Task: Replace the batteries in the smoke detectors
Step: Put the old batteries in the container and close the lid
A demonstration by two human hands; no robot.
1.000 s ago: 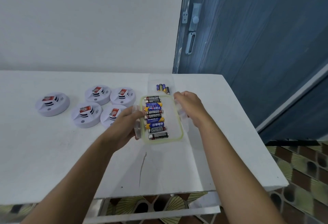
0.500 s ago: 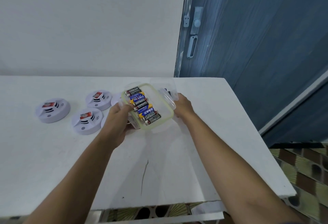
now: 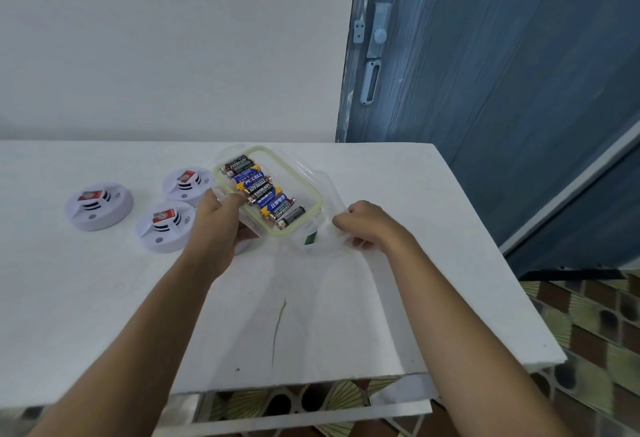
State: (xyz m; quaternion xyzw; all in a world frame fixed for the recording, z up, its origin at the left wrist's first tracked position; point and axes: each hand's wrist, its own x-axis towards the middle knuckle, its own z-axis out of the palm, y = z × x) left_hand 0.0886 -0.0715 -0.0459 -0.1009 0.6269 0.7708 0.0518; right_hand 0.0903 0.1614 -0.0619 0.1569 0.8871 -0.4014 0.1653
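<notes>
A clear battery box (image 3: 313, 199) with a green rim holds a row of several AA batteries (image 3: 263, 191). My left hand (image 3: 221, 218) grips the box's left end and holds it tilted above the white table (image 3: 104, 315). My right hand (image 3: 367, 225) has its fingers curled on the edge of a second clear plastic piece (image 3: 329, 242) just below and right of the box; I cannot tell whether that piece is a lid or a container. Three white round smoke detectors (image 3: 98, 206) (image 3: 166, 227) (image 3: 187, 183) with red labels lie to the left. Any others are hidden behind my left hand.
The table's right edge (image 3: 491, 253) runs beside a blue door (image 3: 485, 90) with a pale latch. Its front edge is close to me, with patterned tiled floor (image 3: 588, 326) beyond and below. A white wall stands behind the table.
The battery box came up off the table, swung towards the far left and tilted. My right hand let go of its right side and now holds the clear plastic piece beneath it.
</notes>
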